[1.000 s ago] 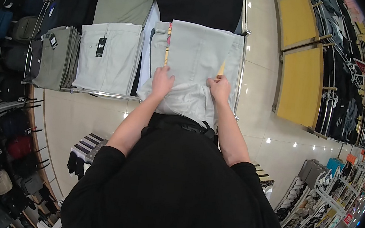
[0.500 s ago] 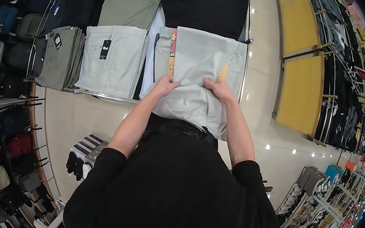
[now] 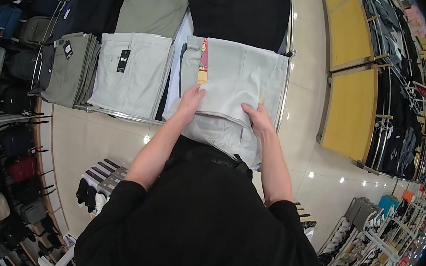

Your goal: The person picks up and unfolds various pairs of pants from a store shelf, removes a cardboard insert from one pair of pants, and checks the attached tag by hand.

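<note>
Both hands on a folded pair of pale grey trousers at the near edge of the desk.

The left hand [image 3: 191, 100] lies flat on the folded pale grey trousers [image 3: 234, 80], fingers stretched along their left edge; the right hand [image 3: 258, 119] grips their near fold, fingers curled on the cloth. The trousers lie on a pale stack just right of the light trousers with a black tag [image 3: 131, 71], beside the desk's chrome rail [image 3: 285, 78], with black trousers [image 3: 242, 10] behind.
</note>
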`<move>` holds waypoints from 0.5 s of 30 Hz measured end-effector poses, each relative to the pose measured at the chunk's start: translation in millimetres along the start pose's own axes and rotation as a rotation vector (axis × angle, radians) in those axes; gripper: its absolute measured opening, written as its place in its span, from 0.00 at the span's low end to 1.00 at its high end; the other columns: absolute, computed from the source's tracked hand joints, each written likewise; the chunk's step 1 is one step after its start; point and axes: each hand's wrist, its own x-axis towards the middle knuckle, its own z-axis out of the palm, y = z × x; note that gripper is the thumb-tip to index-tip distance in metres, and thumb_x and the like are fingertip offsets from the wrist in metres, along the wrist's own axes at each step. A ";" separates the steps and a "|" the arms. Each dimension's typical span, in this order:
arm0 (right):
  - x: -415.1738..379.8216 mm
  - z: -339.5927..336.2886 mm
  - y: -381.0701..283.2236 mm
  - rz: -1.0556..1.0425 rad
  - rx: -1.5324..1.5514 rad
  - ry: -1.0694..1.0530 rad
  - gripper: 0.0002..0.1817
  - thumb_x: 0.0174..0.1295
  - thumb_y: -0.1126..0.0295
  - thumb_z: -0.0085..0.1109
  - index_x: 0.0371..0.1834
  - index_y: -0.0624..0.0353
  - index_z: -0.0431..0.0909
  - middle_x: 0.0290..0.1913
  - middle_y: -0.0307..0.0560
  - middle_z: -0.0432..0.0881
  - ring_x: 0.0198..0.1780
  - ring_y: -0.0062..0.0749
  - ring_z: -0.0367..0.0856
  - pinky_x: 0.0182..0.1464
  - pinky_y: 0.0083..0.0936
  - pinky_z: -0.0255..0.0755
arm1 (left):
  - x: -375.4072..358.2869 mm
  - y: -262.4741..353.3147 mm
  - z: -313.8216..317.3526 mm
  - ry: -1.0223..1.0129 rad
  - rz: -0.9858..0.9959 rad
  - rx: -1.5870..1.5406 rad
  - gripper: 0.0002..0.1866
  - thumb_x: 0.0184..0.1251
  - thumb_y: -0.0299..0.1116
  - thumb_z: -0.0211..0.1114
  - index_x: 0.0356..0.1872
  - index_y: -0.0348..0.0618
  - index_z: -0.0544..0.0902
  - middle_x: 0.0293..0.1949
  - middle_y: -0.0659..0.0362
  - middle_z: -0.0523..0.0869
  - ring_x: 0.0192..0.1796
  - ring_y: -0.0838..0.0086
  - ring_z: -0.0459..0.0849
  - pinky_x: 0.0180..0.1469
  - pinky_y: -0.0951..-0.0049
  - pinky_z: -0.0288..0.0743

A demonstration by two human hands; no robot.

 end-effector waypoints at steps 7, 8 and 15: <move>-31.4 5.6 13.1 -0.272 -0.276 0.331 0.30 0.58 0.78 0.56 0.65 0.70 0.60 0.53 0.53 0.77 0.56 0.32 0.73 0.60 0.24 0.64 | -24.0 -1.6 -6.0 0.001 0.084 0.114 0.18 0.65 0.25 0.51 0.55 0.30 0.74 0.50 0.51 0.80 0.53 0.71 0.77 0.58 0.73 0.68; -38.3 12.1 6.0 -0.432 -0.306 0.321 0.31 0.58 0.78 0.55 0.66 0.69 0.59 0.55 0.52 0.76 0.57 0.30 0.72 0.60 0.22 0.63 | -29.3 9.1 -3.0 -0.036 0.010 -0.007 0.17 0.64 0.25 0.49 0.53 0.29 0.75 0.49 0.50 0.80 0.53 0.69 0.78 0.59 0.72 0.68; -61.2 -3.5 -48.5 -0.134 -0.243 -0.057 0.28 0.54 0.81 0.54 0.62 0.62 0.68 0.56 0.35 0.75 0.40 0.11 0.68 0.44 0.10 0.63 | -46.2 77.9 1.3 -0.305 -0.089 -0.385 0.22 0.61 0.26 0.42 0.55 0.26 0.72 0.50 0.46 0.79 0.53 0.65 0.79 0.58 0.67 0.70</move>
